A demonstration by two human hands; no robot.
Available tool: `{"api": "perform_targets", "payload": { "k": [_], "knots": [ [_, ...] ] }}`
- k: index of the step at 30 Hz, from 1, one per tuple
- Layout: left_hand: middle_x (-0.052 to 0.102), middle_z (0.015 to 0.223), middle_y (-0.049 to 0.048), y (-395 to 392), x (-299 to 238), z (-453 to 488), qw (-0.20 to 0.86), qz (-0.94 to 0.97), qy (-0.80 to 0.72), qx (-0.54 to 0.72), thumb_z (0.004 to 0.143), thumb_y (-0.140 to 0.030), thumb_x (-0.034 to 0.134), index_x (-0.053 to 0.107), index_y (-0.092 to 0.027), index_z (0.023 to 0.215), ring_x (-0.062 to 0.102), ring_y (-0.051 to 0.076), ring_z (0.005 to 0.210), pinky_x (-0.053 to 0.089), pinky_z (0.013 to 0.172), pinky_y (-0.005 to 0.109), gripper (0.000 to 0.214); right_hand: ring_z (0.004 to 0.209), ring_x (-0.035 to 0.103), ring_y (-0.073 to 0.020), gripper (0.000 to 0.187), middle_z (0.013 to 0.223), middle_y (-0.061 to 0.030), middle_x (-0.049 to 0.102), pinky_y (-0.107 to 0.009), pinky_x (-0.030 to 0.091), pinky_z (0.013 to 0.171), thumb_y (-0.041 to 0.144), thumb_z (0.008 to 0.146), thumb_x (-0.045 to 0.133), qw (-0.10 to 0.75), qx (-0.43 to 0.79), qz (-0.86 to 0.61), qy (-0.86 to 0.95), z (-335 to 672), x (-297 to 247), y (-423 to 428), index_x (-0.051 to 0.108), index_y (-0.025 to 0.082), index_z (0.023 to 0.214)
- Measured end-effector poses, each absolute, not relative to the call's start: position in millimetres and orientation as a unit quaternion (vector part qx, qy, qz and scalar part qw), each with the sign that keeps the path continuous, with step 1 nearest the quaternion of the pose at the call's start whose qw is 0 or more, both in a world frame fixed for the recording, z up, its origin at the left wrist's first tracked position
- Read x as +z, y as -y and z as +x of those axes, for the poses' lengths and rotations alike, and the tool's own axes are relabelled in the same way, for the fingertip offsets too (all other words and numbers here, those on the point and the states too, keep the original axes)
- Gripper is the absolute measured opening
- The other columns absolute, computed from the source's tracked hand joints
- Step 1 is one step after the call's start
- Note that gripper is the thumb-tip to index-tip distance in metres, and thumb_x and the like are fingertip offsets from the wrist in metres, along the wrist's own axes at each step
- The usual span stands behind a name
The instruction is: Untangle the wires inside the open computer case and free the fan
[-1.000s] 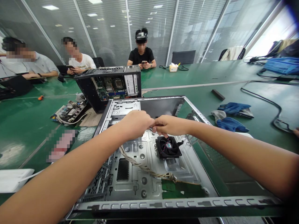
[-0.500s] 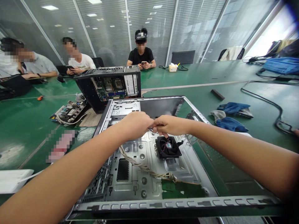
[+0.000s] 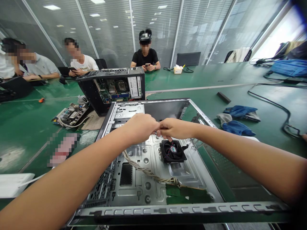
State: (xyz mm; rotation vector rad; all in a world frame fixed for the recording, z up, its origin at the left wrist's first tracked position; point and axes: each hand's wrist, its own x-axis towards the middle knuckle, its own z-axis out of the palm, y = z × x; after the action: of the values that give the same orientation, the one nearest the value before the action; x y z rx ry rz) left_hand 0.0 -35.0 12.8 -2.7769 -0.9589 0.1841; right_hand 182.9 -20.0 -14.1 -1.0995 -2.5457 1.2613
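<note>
An open grey computer case lies flat on the green table in front of me. Over its middle, my left hand and my right hand meet, both with fingers closed. They pinch something small and dark between them that I cannot make out. Just below my right hand a black cooling fan sits on the case floor. A braided pale cable runs from under my left hand toward a green circuit board near the case's front.
A second black computer case stands behind, with a loose motherboard to its left. Blue gloves and black cables lie at the right. Three people sit at the far side of the table.
My hands have closed the small gap between them slightly; otherwise nothing has visibly moved.
</note>
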Motion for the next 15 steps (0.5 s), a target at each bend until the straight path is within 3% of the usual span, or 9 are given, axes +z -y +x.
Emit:
{"api": "perform_targets", "payload": {
  "k": [8,15],
  "knots": [
    [0.067,0.076,0.0064,35.5,13.6,0.9,0.11,-0.938,0.319,0.08,0.084,-0.019,0.053,0.065,-0.019,0.083,0.056,0.017,0.066,0.032,0.058,0.03,0.012,0.052,0.057,-0.0103,0.013,0.07,0.0013,0.059,-0.025,0.045,0.057,0.015,0.078,0.047,0.033,0.403,-0.371,0.836,181.8,-13.0,20.4,0.058,0.016,0.084],
    [0.066,0.078,0.0072,35.5,13.0,0.3,0.093,-0.938,0.327,0.07,0.09,-0.028,0.047,0.066,-0.019,0.086,0.057,0.019,0.07,0.035,0.059,0.031,0.021,0.051,0.056,-0.0109,0.013,0.064,0.0022,0.058,-0.025,0.044,0.057,0.018,0.08,0.047,0.031,0.401,-0.365,0.84,183.2,-15.1,18.7,0.059,0.016,0.085]
  ]
}}
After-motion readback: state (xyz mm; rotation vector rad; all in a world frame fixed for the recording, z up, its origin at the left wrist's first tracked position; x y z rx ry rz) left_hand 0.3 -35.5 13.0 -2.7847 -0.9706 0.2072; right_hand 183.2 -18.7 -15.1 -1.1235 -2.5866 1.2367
